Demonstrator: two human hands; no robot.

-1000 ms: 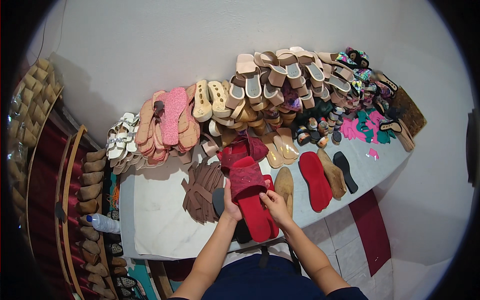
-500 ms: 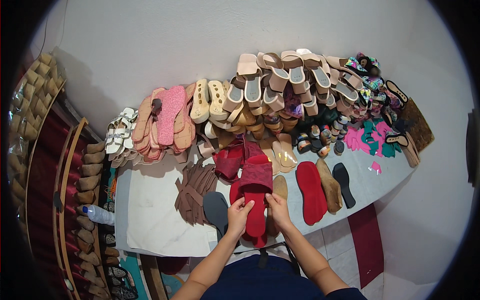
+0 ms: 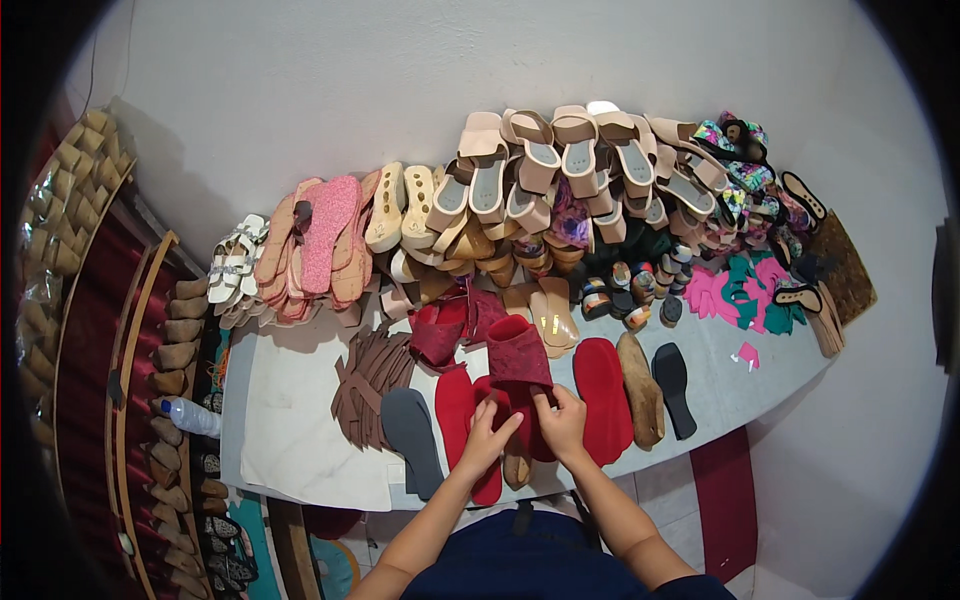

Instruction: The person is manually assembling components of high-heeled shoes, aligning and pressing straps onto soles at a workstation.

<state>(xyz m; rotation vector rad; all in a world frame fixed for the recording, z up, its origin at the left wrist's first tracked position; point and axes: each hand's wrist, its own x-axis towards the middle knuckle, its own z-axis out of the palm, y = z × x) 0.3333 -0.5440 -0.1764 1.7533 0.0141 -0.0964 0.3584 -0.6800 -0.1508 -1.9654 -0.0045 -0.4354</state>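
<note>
Since a second ago you have pulled the red strap piece (image 3: 520, 365) nearer to you on the counter (image 3: 300, 420), and your hands have slid down from its middle to its near end. Both of your hands now pinch that near end: your left hand (image 3: 490, 440) grips it from the left with the fingers curled over the edge, and your right hand (image 3: 562, 425) grips it from the right, thumb on top. The two hands almost touch each other. The strap piece lies flat, running away from you, on top of a red sole (image 3: 462, 410) whose near part pokes out to the left of your left hand.

Just left of that red sole lies a dark grey sole (image 3: 412, 440), and left of that a fan of brown leather strips (image 3: 368, 385). Right of the strap piece lies a second red sole (image 3: 603, 395), then a tan sole (image 3: 640, 390), then a small black sole (image 3: 674, 388). Behind the strap piece sit more dark red pieces (image 3: 445, 325) and a pair of beige insoles (image 3: 545, 315).

Farther back, against the wall, you have a row of pink soles (image 3: 320, 240), white strappy sandals (image 3: 235, 265) to their left, and a big heap of beige sandals (image 3: 560, 160) to their right. Far right of the strap piece lie pink and green cut-outs (image 3: 745, 290). A plastic bottle (image 3: 188, 418) lies off the left edge of the counter.
</note>
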